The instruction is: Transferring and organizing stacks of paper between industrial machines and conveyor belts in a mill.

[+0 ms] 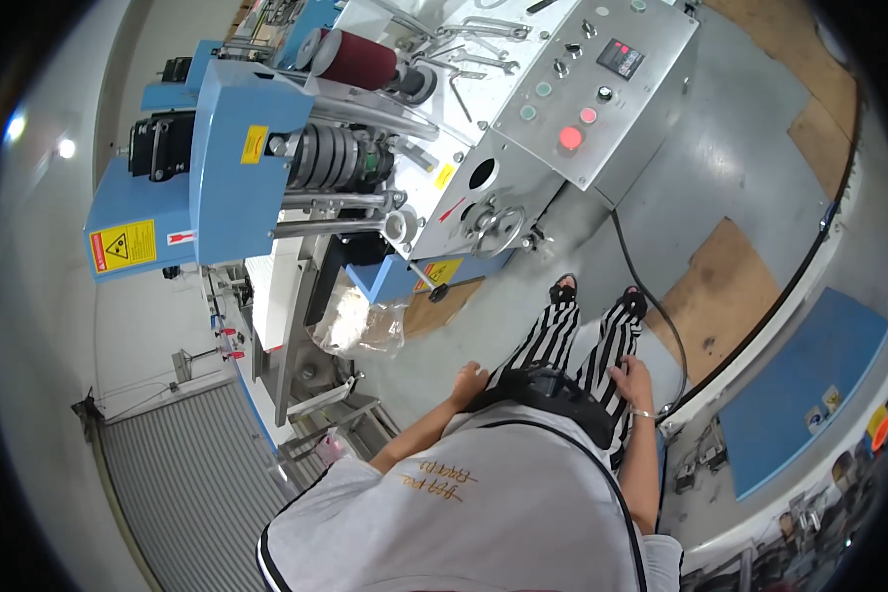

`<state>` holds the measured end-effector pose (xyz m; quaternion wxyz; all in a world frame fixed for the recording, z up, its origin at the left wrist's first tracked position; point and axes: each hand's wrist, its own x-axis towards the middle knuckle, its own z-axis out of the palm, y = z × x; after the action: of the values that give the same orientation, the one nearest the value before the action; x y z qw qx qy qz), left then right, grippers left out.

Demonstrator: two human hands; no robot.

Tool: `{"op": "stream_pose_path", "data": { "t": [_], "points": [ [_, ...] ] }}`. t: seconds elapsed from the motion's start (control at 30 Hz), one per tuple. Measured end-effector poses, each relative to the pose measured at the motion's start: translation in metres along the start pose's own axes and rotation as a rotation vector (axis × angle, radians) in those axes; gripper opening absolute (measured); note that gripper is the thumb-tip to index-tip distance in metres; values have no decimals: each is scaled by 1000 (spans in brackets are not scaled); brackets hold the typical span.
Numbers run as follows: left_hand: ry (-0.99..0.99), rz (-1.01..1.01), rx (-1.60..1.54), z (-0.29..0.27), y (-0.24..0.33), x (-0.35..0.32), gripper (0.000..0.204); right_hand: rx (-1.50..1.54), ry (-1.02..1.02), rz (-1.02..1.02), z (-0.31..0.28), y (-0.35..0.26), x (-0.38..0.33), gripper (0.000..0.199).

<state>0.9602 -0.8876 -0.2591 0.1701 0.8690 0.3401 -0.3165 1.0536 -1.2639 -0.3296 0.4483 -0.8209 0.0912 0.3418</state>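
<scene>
No handling shows yet: my bare left grip (469,385) and bare right grip (633,381) hang empty, fingers loosely parted, near my black-and-white striped trousers (540,340), the blue-and-silver metal machine (503,163) standing ahead, untouched.

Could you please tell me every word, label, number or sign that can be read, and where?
Warning label, black triangle on yellow: blue housing; print too small.
Red arrows: blue housing, grey side panel.
Other yellow labels on the machine: too small.
Red readout: display; blurred.
Gold lettering: white shirt; wording left out.
</scene>
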Motion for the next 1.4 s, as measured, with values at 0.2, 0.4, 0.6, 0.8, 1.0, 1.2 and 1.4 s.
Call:
{"op": "stream_pose_path", "data": {
  "t": [0.2, 0.4, 0.6, 0.8, 1.0, 1.2, 1.4],
  "points": [
    [-127, -132, 141, 34, -57, -6, 38, -121, -103, -49, 18, 11, 15, 38],
    [-102, -283, -33, 18, -14, -29, 41, -50, -153, 7, -2, 2, 34, 32],
    [-105, -291, -106, 13, 3, -39, 43, -95, -100, 54, -8, 22, 50, 21],
    [-84, -247, -182, 43, -9, -35, 40, -135, -106, 85, -19, 30, 61, 30],
    [-61, -206, -101, 75, -24, -14, 34, -195, -247, 140, -31, 23, 62, 35],
    [-161, -104, -141, 52, -11, 2, 36, -131, -153, 151, -27, 79, 79, 23],
    [-14, -287, -216, 76, -30, 32, 36, 79, -118, 388, -20, 114, 64, 19]
  ]
}}
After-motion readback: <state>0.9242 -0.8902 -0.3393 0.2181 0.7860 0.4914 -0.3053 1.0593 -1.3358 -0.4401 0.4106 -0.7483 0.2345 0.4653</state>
